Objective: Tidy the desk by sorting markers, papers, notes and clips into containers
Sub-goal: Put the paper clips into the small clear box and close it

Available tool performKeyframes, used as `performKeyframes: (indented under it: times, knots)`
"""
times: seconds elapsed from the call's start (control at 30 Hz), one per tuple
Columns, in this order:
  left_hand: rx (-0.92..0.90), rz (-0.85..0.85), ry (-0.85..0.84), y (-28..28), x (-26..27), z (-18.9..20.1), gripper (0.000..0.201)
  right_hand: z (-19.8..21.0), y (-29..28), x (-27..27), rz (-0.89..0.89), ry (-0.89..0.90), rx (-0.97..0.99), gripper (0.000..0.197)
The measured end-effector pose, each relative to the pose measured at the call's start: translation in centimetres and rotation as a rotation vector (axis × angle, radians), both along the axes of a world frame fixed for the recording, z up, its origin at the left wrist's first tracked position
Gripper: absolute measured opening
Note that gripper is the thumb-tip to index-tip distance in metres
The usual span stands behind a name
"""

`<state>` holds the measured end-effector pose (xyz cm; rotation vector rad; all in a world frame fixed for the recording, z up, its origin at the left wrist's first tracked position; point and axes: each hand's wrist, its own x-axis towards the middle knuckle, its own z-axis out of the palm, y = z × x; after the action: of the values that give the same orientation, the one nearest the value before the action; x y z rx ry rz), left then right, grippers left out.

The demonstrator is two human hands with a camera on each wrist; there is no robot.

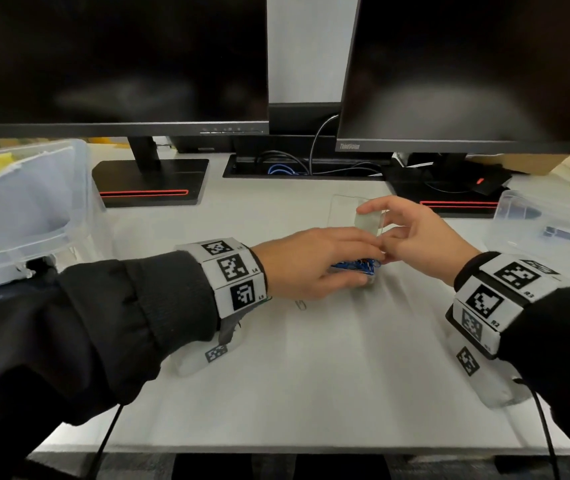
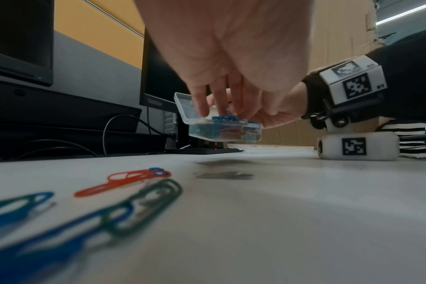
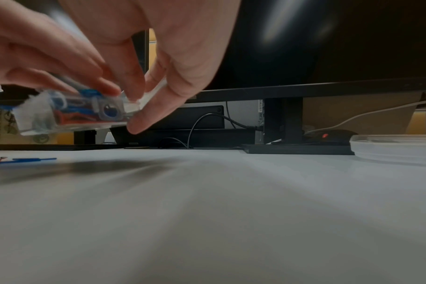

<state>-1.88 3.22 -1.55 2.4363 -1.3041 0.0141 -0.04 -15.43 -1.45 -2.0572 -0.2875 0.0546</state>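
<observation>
On the white desk (image 1: 276,393), under two dark monitors, a person in black sleeves works at a small clear clip box (image 2: 225,130) held just above the surface, its hinged lid (image 2: 185,106) tipped open toward the monitors. The left hand (image 1: 314,263) reaches in from the left, its grip curled round the box from above, fingertips (image 2: 203,112) touching the heap of blue and red clips inside. The right hand (image 1: 415,233) meets it from the right, its grip pinching the near end of the box between thumb and fingers (image 3: 136,123). Both wrists wear white bands printed with black square markers.

Loose paper clips (image 2: 139,196) in red, blue and green lie on the desk near the left wrist, and one pale clip (image 1: 300,304) lies just below the left hand. A large clear bin (image 1: 24,216) stands at the left edge, something yellow in it. A shallower clear tub (image 1: 519,209) sits at the right edge, a dark long thing inside it, too blurred to name. Behind, the monitor stands show red stripes, cables run into a slot in the desk, and the wall beyond is orange and grey.
</observation>
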Motion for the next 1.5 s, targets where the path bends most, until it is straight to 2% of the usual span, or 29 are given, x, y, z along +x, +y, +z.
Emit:
performKeyframes:
  times: [0.13,0.3,0.43,0.53,0.63,0.7,0.77,0.8,0.93,1.03,1.13,1.23,1.37,1.5]
  knots:
    - [0.028,-0.009,-0.031,0.3,0.2,-0.2,0.037,0.0,0.2,-0.1,0.007,-0.008,0.032,0.042]
    - [-0.068,0.067,-0.096,0.3,0.3,-0.1,0.037,-0.1,0.6,-0.3,0.024,-0.011,0.042,0.041]
    - [-0.029,0.17,-0.038,0.7,0.2,-0.1,0.047,-0.1,0.7,-0.3,0.024,-0.014,0.052,0.042]
    - [-0.029,0.173,-0.029,1.4,-0.3,0.2,0.045,-0.1,0.7,-0.3,0.026,-0.013,0.042,0.043]
    - [-0.094,0.299,-0.133,3.7,-0.6,0.6,0.043,-0.2,0.6,-0.1,-0.008,-0.027,0.045,0.042]
    - [0.057,0.48,-0.145,5.7,-0.8,0.4,0.044,-0.2,0.5,0.1,-0.031,-0.038,0.036,0.042]
    - [0.323,0.677,-0.001,7.5,-1.6,-0.2,0.055,-0.4,0.5,0.3,-0.045,-0.043,0.024,0.042]
    - [0.403,0.714,0.084,8.0,-2.1,-0.4,0.06,-0.4,0.5,0.4,-0.048,-0.047,0.019,0.042]
    - [0.382,0.599,0.242,8.0,-3.7,-0.6,0.052,-0.4,0.8,0.9,-0.052,-0.054,0.001,0.042]
    - [0.355,0.508,0.225,6.8,-3.5,-0.4,0.045,-0.3,1.4,1.1,-0.045,-0.054,0.011,0.042]
    - [0.227,0.503,0.136,5.6,-1.9,-0.5,0.03,-0.4,1.6,1.1,-0.052,-0.059,0.014,0.043]
    - [0.136,0.534,0.096,5.0,-0.5,0.0,0.036,-0.4,1.5,1.1,-0.069,-0.068,0.001,0.043]
    - [0.296,0.433,0.205,4.6,-0.3,-0.3,0.051,-0.4,1.4,1.1,-0.069,-0.062,-0.006,0.044]
    - [0.211,0.33,0.18,5.2,-1.1,-0.8,0.027,-0.3,1.5,1.0,-0.072,-0.057,-0.011,0.043]
